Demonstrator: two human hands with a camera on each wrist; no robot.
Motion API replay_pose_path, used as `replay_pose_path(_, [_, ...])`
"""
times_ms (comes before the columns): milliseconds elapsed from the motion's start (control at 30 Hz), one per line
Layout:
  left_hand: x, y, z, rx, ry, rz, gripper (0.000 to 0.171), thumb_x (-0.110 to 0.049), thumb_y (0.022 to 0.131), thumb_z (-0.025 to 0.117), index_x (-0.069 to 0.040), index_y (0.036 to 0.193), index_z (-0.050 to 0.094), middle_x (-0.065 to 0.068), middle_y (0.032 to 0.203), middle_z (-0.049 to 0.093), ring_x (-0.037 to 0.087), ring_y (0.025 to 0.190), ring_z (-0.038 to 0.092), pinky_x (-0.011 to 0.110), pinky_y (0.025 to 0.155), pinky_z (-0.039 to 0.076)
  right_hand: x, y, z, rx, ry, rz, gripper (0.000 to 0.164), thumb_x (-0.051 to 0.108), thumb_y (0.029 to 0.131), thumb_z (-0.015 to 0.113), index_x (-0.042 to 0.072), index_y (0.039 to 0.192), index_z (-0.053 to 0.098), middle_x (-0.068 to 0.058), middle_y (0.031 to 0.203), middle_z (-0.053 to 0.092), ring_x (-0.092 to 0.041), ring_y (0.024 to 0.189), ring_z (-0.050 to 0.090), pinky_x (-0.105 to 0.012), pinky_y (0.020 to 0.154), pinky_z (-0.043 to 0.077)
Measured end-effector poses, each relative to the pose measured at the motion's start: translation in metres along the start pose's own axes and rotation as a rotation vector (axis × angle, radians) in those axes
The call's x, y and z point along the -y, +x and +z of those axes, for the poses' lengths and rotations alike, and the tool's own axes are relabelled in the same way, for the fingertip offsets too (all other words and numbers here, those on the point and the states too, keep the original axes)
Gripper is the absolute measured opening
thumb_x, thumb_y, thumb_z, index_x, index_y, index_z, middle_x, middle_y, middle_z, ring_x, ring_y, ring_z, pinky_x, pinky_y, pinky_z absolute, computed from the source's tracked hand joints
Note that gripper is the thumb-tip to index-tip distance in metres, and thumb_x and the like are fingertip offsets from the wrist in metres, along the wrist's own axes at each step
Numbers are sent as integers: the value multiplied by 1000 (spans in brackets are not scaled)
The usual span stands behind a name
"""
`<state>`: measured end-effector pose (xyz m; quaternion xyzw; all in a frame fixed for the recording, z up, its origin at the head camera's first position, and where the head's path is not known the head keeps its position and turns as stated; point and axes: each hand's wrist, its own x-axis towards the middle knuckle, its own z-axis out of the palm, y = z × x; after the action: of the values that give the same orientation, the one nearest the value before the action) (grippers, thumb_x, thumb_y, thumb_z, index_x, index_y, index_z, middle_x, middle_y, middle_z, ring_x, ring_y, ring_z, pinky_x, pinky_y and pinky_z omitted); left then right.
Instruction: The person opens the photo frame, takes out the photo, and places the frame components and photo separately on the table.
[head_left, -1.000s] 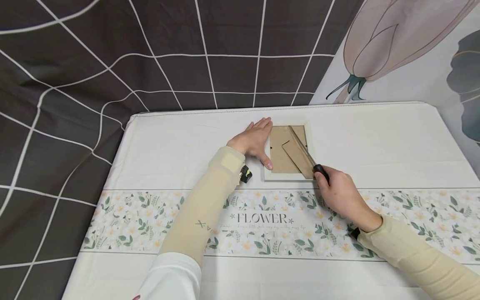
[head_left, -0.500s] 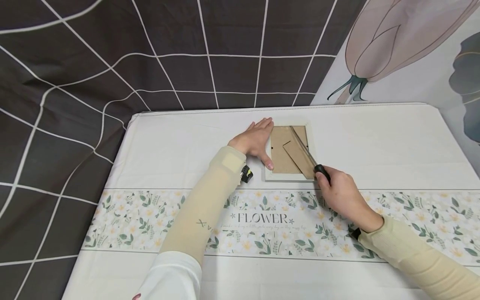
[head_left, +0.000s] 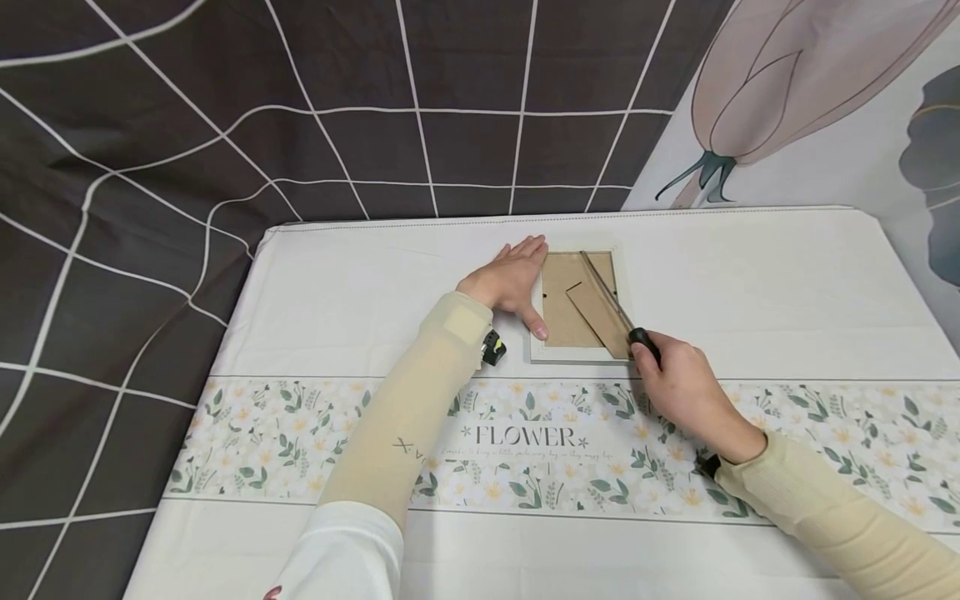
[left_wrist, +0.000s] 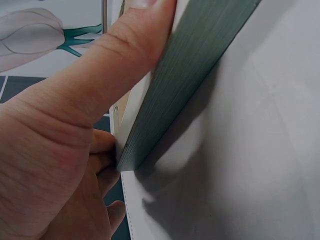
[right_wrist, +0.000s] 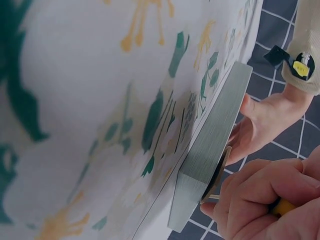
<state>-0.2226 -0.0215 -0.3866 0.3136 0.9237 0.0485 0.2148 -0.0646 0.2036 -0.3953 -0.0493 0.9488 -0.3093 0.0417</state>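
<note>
A white picture frame [head_left: 577, 354] lies back side up near the far edge of the table. Its brown backing board [head_left: 557, 321] carries a slanted stand flap [head_left: 581, 308]. With fingers spread, my left hand [head_left: 510, 283] rests along the frame's left side; in the left wrist view its thumb [left_wrist: 115, 55] presses on the rim. My right hand [head_left: 686, 383] grips a screwdriver by its black handle [head_left: 645, 347]. The metal shaft [head_left: 606, 293] crosses the backing diagonally, its tip by the far inner edge. Yellow on the handle [right_wrist: 283, 206] shows in the right wrist view.
A white cloth [head_left: 750, 292] covers the table, with a printed floral band [head_left: 300, 450] reading FLOWER in front of the frame. Behind stand a dark gridded curtain [head_left: 465, 150] and a flower-printed panel [head_left: 817, 167]. Small cameras [head_left: 492, 347] are strapped to the wrists.
The whole view has shifted very slightly. Both hands, the screwdriver and the picture frame keep the same positions relative to one another.
</note>
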Motion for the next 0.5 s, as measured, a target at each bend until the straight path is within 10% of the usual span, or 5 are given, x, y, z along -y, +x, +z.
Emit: replay_pose_path(500, [1,0,0,5,0,-3,148,-72,45,76,3,150,3,13,158,-4,22,142,-7,40,115,2,1,1,-1,-8,-3,0,36,19,102,37,-8,111,59,-7,64,51,-18,53,44,-30,46,39])
